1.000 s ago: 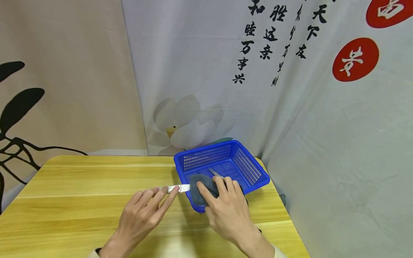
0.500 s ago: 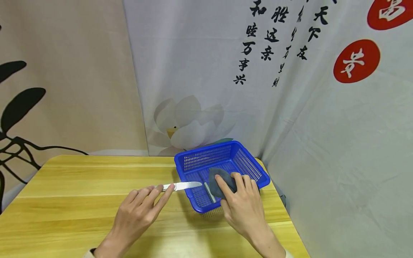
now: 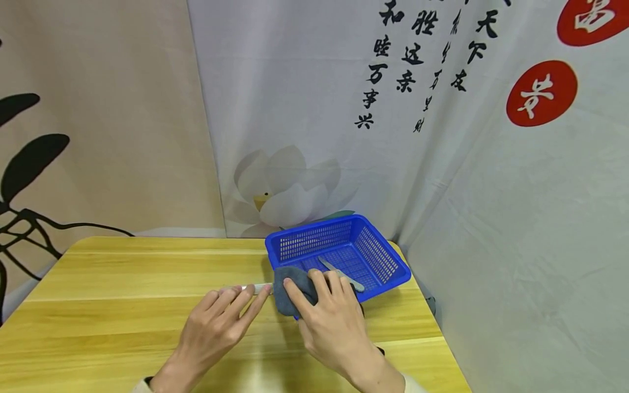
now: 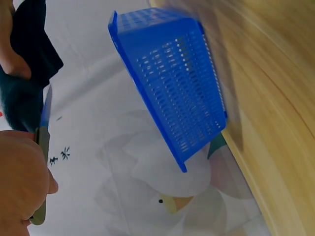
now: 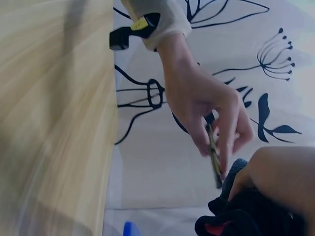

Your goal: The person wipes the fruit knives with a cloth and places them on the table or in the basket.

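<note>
My left hand (image 3: 216,327) grips a small knife (image 3: 257,289) by its handle, with the index finger extended along it. In the left wrist view the knife's greenish handle (image 4: 42,147) lies in the fist, and part of the blade (image 4: 47,105) shows. A dark grey cloth (image 3: 290,292) is bunched in my right hand (image 3: 336,322), folded over the blade toward the tip. Below the hands stands a blue mesh basket (image 3: 314,228). Another knife (image 3: 341,273) lies inside it, near the right hand's fingers. The cloth and hand hide the basket's near left part.
The basket sits at the back right of a wooden table (image 3: 123,305), close to its far edge. Printed curtains (image 3: 314,109) hang behind the table and along its right side. Table surface extends left of the hands.
Half a second ago the cloth was off to the right, baring the blade and a light handle in the basket. It has come back left over the blade. The left hand stays nearly still.
</note>
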A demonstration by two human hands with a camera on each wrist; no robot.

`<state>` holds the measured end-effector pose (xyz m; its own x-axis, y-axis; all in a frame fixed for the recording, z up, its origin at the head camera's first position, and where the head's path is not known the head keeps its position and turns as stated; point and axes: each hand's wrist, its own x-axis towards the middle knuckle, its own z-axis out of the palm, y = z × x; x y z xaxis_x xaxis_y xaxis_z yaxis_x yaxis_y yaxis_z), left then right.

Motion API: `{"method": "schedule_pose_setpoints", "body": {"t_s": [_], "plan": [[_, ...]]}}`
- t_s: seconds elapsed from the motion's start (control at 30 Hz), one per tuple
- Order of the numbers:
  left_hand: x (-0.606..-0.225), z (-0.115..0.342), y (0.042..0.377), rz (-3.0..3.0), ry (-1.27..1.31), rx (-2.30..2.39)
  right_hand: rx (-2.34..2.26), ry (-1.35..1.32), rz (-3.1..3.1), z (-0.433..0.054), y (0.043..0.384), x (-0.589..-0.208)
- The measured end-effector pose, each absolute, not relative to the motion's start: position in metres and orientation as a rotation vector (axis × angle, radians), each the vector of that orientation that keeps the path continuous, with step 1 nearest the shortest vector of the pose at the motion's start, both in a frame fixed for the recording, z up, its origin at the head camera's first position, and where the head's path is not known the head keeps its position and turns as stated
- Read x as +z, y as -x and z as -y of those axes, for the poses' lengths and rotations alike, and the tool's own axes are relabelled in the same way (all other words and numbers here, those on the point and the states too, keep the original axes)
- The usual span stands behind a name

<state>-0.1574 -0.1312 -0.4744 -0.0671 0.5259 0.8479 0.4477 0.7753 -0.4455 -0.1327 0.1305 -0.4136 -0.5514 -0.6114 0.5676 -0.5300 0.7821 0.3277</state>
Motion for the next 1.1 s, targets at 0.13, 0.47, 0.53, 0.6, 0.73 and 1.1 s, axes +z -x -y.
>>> {"method": "schedule_pose_setpoints", "body": {"t_s": [0.13,0.47,0.53,0.6,0.73,1.1], "plan": [[-0.474,0.13,0.158,1.672,0.777,0.07,-0.188,-0.853,2.289,-0.124,0.131,-0.416],[-0.476,0.128,0.158,1.673,0.766,0.052,-0.186,-0.842,2.302,-0.127,0.134,-0.415],[-0.476,0.128,0.158,1.672,0.762,0.051,-0.183,-0.835,2.307,-0.13,0.135,-0.415],[-0.476,0.128,0.159,1.67,0.758,0.048,-0.177,-0.825,2.312,-0.132,0.136,-0.415],[-0.475,0.129,0.16,1.655,0.748,0.045,-0.157,-0.813,2.316,-0.138,0.139,-0.416],[-0.471,0.134,0.158,1.651,0.745,0.024,-0.119,-0.745,2.348,-0.165,0.144,-0.421]]}}
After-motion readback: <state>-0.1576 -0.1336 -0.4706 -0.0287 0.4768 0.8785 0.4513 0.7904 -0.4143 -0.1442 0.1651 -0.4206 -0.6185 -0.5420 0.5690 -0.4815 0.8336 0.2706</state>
